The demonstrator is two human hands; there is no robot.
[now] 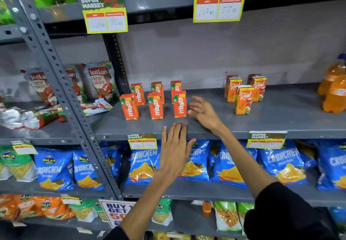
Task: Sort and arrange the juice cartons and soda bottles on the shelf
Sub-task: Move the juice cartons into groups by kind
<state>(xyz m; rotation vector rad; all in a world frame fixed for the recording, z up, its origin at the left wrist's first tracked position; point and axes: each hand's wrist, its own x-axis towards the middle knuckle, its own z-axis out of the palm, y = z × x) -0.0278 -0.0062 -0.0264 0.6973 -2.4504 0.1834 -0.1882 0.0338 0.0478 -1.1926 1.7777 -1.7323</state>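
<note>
Several small orange Maaza juice cartons [155,106] stand upright in two rows on the grey shelf [280,116]. To the right, three Real juice cartons [243,99] stand in a loose cluster. Orange soda bottles [334,88] stand at the far right edge. My right hand [203,111] is over the shelf just right of the nearest Maaza carton, fingers apart, holding nothing. My left hand [175,150] is in front of the shelf edge, below the cartons, fingers spread and empty.
A perforated steel upright [61,93] slants down the left. Tomato sauce pouches [101,81] fill the bay to the left. Blue Crunchem snack bags [232,163] line the shelf below. Price tags [219,2] hang from the shelf above.
</note>
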